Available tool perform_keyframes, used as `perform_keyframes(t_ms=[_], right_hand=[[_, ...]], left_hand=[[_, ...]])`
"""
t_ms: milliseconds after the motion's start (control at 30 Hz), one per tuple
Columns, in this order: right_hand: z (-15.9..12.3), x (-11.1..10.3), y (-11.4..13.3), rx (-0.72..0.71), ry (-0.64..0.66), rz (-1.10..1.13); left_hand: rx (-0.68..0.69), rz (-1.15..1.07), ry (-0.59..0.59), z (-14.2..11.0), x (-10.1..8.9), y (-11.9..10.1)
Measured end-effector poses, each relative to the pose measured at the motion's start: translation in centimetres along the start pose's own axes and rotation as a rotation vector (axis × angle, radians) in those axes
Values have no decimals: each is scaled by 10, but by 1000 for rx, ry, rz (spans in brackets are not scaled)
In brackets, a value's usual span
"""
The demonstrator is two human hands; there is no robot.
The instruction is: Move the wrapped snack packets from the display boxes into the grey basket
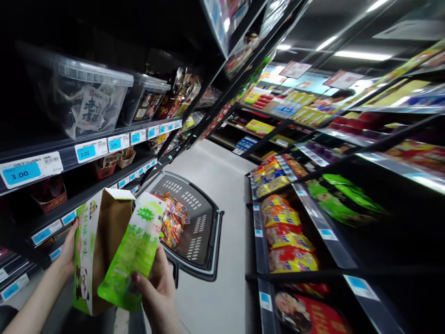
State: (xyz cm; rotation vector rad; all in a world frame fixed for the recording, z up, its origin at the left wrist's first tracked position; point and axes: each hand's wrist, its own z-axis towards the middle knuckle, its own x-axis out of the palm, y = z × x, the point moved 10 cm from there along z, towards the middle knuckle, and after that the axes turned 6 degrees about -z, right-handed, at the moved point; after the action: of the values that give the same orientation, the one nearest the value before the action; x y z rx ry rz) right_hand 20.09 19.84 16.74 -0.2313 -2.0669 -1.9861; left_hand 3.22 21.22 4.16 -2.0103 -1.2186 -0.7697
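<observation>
1. Pouch in green and white is in view at lower centre-left, apparently out of the white and green carton beside it; its lower end overlaps the opening, and contact is unclear.
2. Right hand: grip closed on the pouch, thumb across its front. Left hand: grip closed on the carton's left side.
3. Neither pouch nor carton lies in the basket at centre, which already carries orange and red snack packets at its left end.
4. Inside the tilted carton, bare brown card shows; its deeper part is hidden.
5. At upper left, a clear tub holds wrapped packs; a second tub beside it holds darker ones.
</observation>
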Motion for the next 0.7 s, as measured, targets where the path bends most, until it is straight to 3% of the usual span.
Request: perform_keyframes(t_ms=[167,400,700], right_hand=[[5,5,-15,75,28,79],[5,20,2,56,84,-22],[6,16,12,-13,-60,-83]], left_hand=[[21,82,1,-1,1,-2],[18,80,19,-3,5,0],[7,26,68,1,7,0]])
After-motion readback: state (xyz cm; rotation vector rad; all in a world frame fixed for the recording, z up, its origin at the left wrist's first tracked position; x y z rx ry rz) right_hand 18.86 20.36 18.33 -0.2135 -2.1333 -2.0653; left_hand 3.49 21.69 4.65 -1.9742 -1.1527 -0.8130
